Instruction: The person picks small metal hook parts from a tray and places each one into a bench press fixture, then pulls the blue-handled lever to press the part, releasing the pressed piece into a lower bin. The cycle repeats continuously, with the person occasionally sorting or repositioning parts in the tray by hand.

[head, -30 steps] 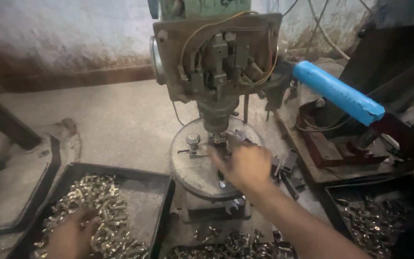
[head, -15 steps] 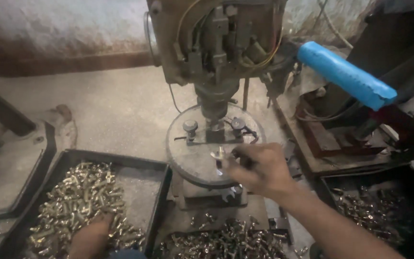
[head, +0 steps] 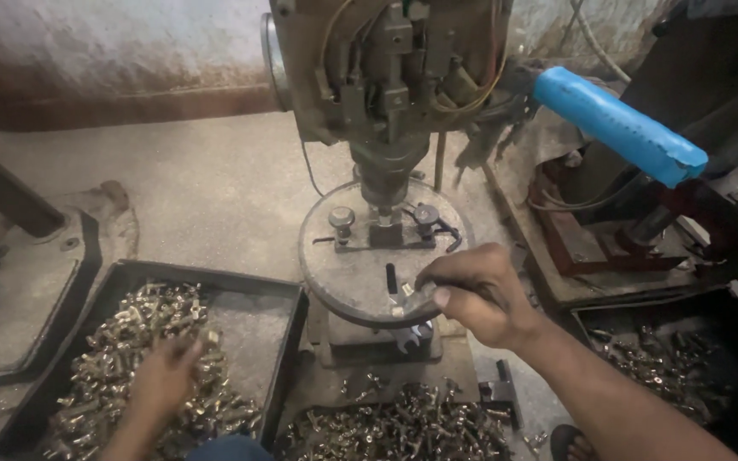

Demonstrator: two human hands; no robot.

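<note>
My right hand (head: 482,294) rests at the front right edge of the round grey metal work table (head: 348,273) of the drill press, fingers closed around a small shiny metal fitting (head: 412,296). My left hand (head: 162,376) is far to the left of this table and lower, in the black rectangular tray (head: 279,294) of brass-coloured small parts (head: 113,341); its fingers are spread loose on the pile, and I cannot tell if they pinch one.

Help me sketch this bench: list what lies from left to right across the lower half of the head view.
Black tray of small brass parts → left hand resting in it → round metal machine table → right hand at the table's edge → dark bin of parts.
</note>
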